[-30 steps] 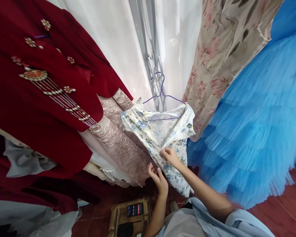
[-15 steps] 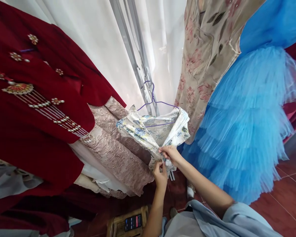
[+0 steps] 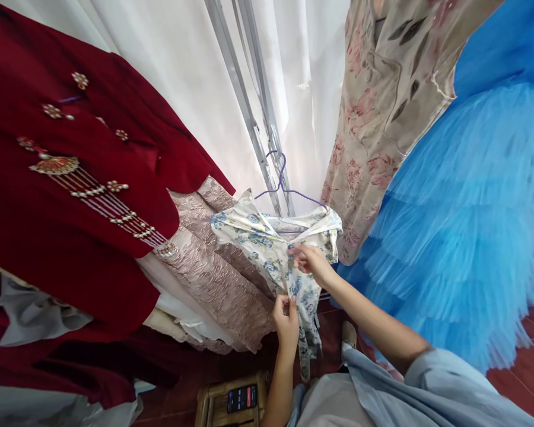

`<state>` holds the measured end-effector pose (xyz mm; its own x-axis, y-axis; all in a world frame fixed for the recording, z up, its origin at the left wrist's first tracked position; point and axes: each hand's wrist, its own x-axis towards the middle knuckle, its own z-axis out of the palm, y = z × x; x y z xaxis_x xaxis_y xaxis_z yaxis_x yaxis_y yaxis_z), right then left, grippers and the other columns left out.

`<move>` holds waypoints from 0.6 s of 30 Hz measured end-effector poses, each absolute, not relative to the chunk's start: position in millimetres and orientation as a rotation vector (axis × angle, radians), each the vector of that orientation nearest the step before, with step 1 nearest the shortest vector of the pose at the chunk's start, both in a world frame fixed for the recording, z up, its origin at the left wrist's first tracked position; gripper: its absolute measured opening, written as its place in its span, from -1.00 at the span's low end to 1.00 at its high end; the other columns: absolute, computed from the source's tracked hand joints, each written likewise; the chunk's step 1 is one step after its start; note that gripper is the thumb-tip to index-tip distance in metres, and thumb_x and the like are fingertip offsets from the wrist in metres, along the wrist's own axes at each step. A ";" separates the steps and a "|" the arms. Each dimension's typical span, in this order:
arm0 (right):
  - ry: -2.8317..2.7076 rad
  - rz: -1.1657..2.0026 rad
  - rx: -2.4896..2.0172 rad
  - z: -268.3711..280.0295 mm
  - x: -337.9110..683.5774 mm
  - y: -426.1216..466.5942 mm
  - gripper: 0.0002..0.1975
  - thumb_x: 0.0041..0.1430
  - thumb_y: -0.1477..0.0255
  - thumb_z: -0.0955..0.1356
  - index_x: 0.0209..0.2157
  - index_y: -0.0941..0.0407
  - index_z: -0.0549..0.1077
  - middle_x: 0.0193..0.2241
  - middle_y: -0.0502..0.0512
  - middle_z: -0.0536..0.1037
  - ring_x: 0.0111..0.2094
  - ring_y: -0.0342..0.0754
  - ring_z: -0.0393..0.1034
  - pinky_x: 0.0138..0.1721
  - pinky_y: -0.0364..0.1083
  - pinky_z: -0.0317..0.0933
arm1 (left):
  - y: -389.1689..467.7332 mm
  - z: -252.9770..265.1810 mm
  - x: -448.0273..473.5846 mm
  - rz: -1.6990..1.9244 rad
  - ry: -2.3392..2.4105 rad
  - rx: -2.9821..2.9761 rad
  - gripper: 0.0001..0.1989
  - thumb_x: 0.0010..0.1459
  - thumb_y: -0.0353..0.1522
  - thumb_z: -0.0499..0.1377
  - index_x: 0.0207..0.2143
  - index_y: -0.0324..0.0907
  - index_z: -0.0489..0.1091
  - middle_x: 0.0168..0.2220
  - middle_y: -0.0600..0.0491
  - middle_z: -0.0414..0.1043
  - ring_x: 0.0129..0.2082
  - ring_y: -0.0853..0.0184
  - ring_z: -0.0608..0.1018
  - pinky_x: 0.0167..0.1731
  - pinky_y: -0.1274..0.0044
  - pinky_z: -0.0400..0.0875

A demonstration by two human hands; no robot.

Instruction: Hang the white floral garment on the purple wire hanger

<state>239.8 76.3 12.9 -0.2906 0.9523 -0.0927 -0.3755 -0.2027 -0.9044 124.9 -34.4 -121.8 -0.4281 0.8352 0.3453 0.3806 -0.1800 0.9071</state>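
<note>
A white dress [image 3: 258, 246] with blue flowers hangs on a thin purple hanger [image 3: 281, 178] in front of me. Its V neckline meets at the middle, and a front seam runs down from there. Low on this seam, my left hand [image 3: 287, 320] pinches the fabric between thumb and fingers. Higher up, my right hand [image 3: 312, 262] is just below the neckline, fingers loosely bent and apart, slightly blurred. I see nothing held in it. Whether its fingertips touch the cloth is hard to tell.
On the left hang a dark red velvet garment [image 3: 115, 249] with beaded ornaments and a pink textured skirt [image 3: 213, 279]. To the right are a beige floral garment [image 3: 360, 136] and a blue tulle dress [image 3: 463, 237]. A phone [image 3: 242, 398] lies on a wooden stool [image 3: 209, 409].
My right hand has let go of the dress front and risen slightly toward the neckline. The front edges now lie together, and the lower dress hangs straighter. My left hand still pinches the front.
</note>
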 end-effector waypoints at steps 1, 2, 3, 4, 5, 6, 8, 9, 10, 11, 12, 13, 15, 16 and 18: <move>-0.925 1.630 -0.907 2.1 252.3 74.5 -0.53 0.00 0.03 0.43 -0.35 0.19 0.54 -0.68 0.01 0.49 -0.75 -0.25 0.08 -0.71 -0.21 -0.12 | -36.5 -126.8 125.3 1.620 1.699 1.392 -0.64 0.29 -0.12 0.14 -0.45 -0.17 0.28 -0.52 0.10 0.31 -0.48 0.35 0.41 -0.43 0.56 0.31; -0.850 1.551 -0.942 -5.4 265.4 75.4 -0.50 -0.02 0.00 0.44 -0.31 0.19 0.54 -0.65 0.01 0.52 -0.74 -0.24 0.12 -0.70 -0.21 -0.08 | -38.3 -130.4 126.0 1.600 1.681 1.395 -0.64 0.29 -0.11 0.13 -0.46 -0.17 0.27 -0.52 0.10 0.29 -0.48 0.36 0.40 -0.42 0.56 0.30; -0.787 1.462 -0.962 -9.3 278.7 79.1 -0.49 -0.04 -0.01 0.45 -0.29 0.18 0.53 -0.62 0.02 0.54 -0.72 -0.24 0.15 -0.69 -0.21 -0.03 | -39.9 -132.6 127.0 1.577 1.657 1.407 -0.64 0.29 -0.11 0.13 -0.46 -0.17 0.26 -0.52 0.11 0.28 -0.48 0.36 0.39 -0.42 0.57 0.30; -0.747 1.384 -0.967 -9.3 291.5 85.3 -0.49 -0.06 0.00 0.47 -0.30 0.17 0.52 -0.60 0.02 0.55 -0.71 -0.23 0.19 -0.68 -0.21 0.01 | -41.1 -133.6 128.0 1.551 1.630 1.424 -0.64 0.29 -0.12 0.12 -0.46 -0.16 0.25 -0.52 0.11 0.27 -0.48 0.36 0.38 -0.41 0.57 0.30; -0.733 1.326 -0.964 -6.1 303.5 93.4 -0.50 -0.07 0.00 0.48 -0.33 0.17 0.50 -0.59 0.03 0.55 -0.70 -0.22 0.23 -0.67 -0.21 0.05 | -41.9 -133.6 128.9 1.524 1.604 1.444 -0.65 0.29 -0.13 0.12 -0.46 -0.16 0.25 -0.52 0.12 0.26 -0.48 0.36 0.38 -0.41 0.57 0.30; -0.740 1.292 -0.960 -0.5 314.2 102.7 -0.51 -0.08 0.01 0.49 -0.37 0.17 0.48 -0.59 0.04 0.55 -0.69 -0.22 0.25 -0.66 -0.20 0.07 | -42.5 -132.9 129.8 1.498 1.581 1.469 -0.66 0.30 -0.14 0.12 -0.45 -0.16 0.25 -0.51 0.12 0.26 -0.48 0.36 0.38 -0.40 0.57 0.29; -0.793 1.272 -0.964 13.4 331.0 121.0 -0.55 -0.10 0.06 0.51 -0.45 0.17 0.45 -0.61 0.05 0.52 -0.69 -0.22 0.23 -0.67 -0.20 0.08 | -42.8 -130.8 131.3 1.454 1.538 1.522 -0.69 0.30 -0.17 0.12 -0.45 -0.16 0.25 -0.51 0.11 0.28 -0.46 0.36 0.39 -0.39 0.57 0.29; -0.826 1.270 -0.976 19.8 336.9 128.7 -0.57 -0.11 0.09 0.52 -0.49 0.17 0.43 -0.62 0.05 0.51 -0.70 -0.23 0.22 -0.68 -0.21 0.06 | -42.7 -129.6 132.2 1.441 1.522 1.542 -0.69 0.30 -0.19 0.12 -0.45 -0.16 0.25 -0.51 0.11 0.28 -0.46 0.36 0.40 -0.39 0.57 0.29; -0.853 1.261 -0.992 24.9 341.3 135.0 -0.58 -0.12 0.12 0.53 -0.53 0.17 0.42 -0.64 0.05 0.49 -0.71 -0.24 0.19 -0.70 -0.21 0.03 | -42.5 -128.4 133.3 1.433 1.509 1.559 -0.70 0.30 -0.20 0.11 -0.46 -0.16 0.25 -0.51 0.11 0.29 -0.46 0.35 0.40 -0.39 0.57 0.29; -0.868 1.240 -1.006 28.5 344.4 139.8 -0.60 -0.13 0.16 0.53 -0.56 0.17 0.40 -0.66 0.03 0.46 -0.72 -0.26 0.17 -0.71 -0.22 0.00 | -42.3 -127.3 134.7 1.428 1.496 1.573 -0.70 0.30 -0.21 0.11 -0.46 -0.16 0.24 -0.52 0.11 0.29 -0.46 0.35 0.40 -0.39 0.56 0.29; -0.869 1.211 -1.018 31.0 346.6 143.5 -0.62 -0.14 0.20 0.54 -0.59 0.17 0.38 -0.68 0.01 0.43 -0.72 -0.27 0.15 -0.72 -0.22 -0.04 | -42.2 -126.3 136.4 1.425 1.485 1.585 -0.70 0.30 -0.21 0.11 -0.46 -0.16 0.24 -0.52 0.11 0.29 -0.46 0.35 0.41 -0.39 0.56 0.29; -0.852 1.173 -1.024 32.7 348.4 146.6 -0.63 -0.15 0.24 0.53 -0.61 0.16 0.35 -0.70 -0.02 0.39 -0.73 -0.27 0.12 -0.73 -0.22 -0.07 | -42.3 -125.6 138.3 1.419 1.472 1.598 -0.71 0.30 -0.22 0.11 -0.46 -0.16 0.24 -0.52 0.11 0.29 -0.46 0.35 0.41 -0.39 0.56 0.29; -0.791 1.077 -1.015 37.1 352.5 152.8 -0.66 -0.15 0.30 0.52 -0.63 0.13 0.30 -0.73 -0.11 0.29 -0.74 -0.28 0.06 -0.74 -0.22 -0.12 | -44.0 -125.6 141.8 1.395 1.442 1.632 -0.71 0.29 -0.24 0.11 -0.47 -0.16 0.24 -0.51 0.10 0.30 -0.46 0.35 0.41 -0.38 0.56 0.29; -0.755 1.015 -1.002 41.2 355.2 156.8 -0.67 -0.15 0.32 0.50 -0.63 0.11 0.28 -0.74 -0.14 0.24 -0.74 -0.28 0.04 -0.74 -0.22 -0.12 | -45.7 -126.7 142.8 1.377 1.425 1.646 -0.72 0.29 -0.25 0.11 -0.47 -0.16 0.23 -0.51 0.10 0.29 -0.46 0.35 0.41 -0.38 0.56 0.29; -0.689 0.844 -0.979 54.9 361.1 167.3 -0.70 -0.14 0.36 0.48 -0.59 0.10 0.27 -0.74 -0.19 0.19 -0.74 -0.28 0.00 -0.74 -0.22 -0.11 | -50.8 -131.6 142.5 1.340 1.401 1.642 -0.72 0.28 -0.26 0.10 -0.48 -0.16 0.21 -0.52 0.11 0.29 -0.47 0.36 0.41 -0.39 0.56 0.28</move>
